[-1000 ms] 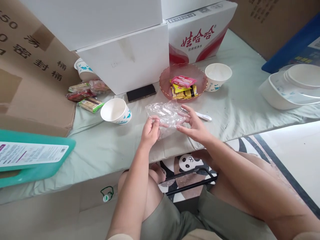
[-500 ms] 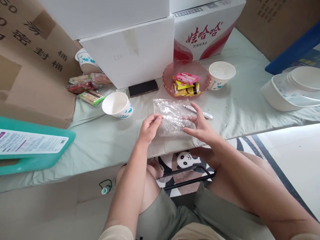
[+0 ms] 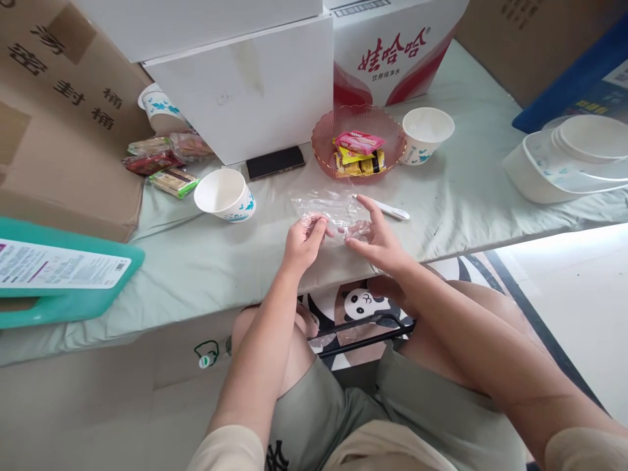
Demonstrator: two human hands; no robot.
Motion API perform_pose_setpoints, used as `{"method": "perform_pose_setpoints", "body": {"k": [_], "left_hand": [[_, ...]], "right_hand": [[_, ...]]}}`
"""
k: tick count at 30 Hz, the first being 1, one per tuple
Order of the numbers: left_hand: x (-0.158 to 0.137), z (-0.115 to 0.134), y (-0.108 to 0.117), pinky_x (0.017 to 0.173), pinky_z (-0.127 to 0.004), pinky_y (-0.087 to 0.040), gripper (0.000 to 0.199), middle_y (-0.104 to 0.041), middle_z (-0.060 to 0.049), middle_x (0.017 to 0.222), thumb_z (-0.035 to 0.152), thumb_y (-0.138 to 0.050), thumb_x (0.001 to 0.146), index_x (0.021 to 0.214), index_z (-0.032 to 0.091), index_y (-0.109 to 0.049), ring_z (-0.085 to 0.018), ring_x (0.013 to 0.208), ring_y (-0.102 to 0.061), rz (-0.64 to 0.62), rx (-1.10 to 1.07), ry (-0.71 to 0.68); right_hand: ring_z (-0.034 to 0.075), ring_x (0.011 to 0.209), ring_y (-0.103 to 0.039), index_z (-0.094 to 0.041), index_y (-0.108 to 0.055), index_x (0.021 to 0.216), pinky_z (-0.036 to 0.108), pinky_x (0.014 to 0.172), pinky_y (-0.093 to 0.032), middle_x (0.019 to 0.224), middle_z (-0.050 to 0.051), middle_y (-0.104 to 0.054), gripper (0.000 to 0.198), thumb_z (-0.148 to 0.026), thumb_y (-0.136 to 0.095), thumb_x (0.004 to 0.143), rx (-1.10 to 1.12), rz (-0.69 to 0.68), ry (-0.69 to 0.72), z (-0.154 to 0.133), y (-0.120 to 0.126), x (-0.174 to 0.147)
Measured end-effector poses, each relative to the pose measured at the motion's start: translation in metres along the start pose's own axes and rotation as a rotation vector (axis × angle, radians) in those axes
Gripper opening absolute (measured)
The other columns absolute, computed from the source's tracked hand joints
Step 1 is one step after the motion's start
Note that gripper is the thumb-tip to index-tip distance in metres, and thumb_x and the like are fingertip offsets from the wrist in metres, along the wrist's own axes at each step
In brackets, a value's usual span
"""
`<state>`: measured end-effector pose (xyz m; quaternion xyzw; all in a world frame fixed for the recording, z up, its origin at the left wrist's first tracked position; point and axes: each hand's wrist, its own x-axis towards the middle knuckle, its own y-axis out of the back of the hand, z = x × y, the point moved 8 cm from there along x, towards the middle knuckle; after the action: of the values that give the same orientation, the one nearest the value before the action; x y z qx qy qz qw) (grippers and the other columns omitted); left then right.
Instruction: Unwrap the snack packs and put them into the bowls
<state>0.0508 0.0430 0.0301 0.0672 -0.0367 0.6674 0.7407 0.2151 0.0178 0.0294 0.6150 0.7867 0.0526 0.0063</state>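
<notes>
Far left: green jug [image 3: 69, 275], hands nowhere near it. Next: snack packs [image 3: 173, 182], loose on the table [image 3: 164, 261], none in use; left paper cup [image 3: 226, 195] upright, mouth up, no hand on it; phone [image 3: 275, 163] flat, dark. Left hand [image 3: 304, 243] is pinching the near-left part of a clear bag [image 3: 326, 201], thumb against forefinger. Bag is between both hands, in front of the bowl [image 3: 324, 145]. Progress from where I stand: bag is in hand, no contents visible, not set down, so I'd call the handling unfinished. Can't tell if its mouth is open. Wrapped snacks [image 3: 359, 142] sit in the bowl, clear of both hands. Right hand [image 3: 380, 241] is spread, thumb apart from forefinger, other fingers at the plastic; can't tell if they grip. White pen [image 3: 390, 209] lies just beyond that hand, right paper cup [image 3: 428, 135] upright beside the bowl, tub [image 3: 530, 173] well apart to the right. Versus half a second ago: bag lay flatter and squarer, now it's more bunched and its near edge is gathered; hands are closer together; view shifts slightly, tabletop layout is otherwise the same.
</notes>
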Motion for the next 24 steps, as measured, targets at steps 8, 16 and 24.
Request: {"method": "perform_pose_setpoints", "body": {"k": [8,16,24], "left_hand": [[-0.011,-0.002,0.013,0.040,-0.021,-0.029,0.044,-0.054,0.005,0.049,0.062,-0.070,0.081,0.088,0.020,-0.064,-0.007,0.041,-0.041,0.125,-0.103,0.082],[-0.006,0.009,0.021,0.052,-0.023,-0.041,0.046,-0.067,0.000,0.069,0.051,-0.081,0.072,0.102,0.017,-0.069,-0.009,0.053,-0.052,-0.010,-0.043,0.208],[-0.013,0.017,0.026,0.078,-0.035,-0.053,0.022,-0.063,-0.005,0.091,0.043,-0.077,0.076,0.074,0.021,-0.074,-0.019,0.088,-0.061,0.034,0.234,0.044]], "right_hand": [[0.016,0.063,-0.062,-0.030,-0.043,0.134,0.038,0.071,-0.061,0.076,-0.006,-0.057,0.062,-0.039,-0.074,0.082,0.175,0.088,-0.024,-0.009,0.005,-0.001],[0.019,0.084,-0.072,-0.029,-0.052,0.129,0.041,0.086,-0.060,0.085,-0.001,-0.071,0.054,-0.034,-0.076,0.082,0.138,0.065,0.003,-0.020,0.006,0.003],[0.015,0.082,-0.069,-0.025,-0.064,0.108,0.036,0.084,-0.059,0.088,0.000,-0.070,0.027,-0.029,-0.070,0.082,0.034,0.270,0.127,-0.034,0.031,-0.002]]}}
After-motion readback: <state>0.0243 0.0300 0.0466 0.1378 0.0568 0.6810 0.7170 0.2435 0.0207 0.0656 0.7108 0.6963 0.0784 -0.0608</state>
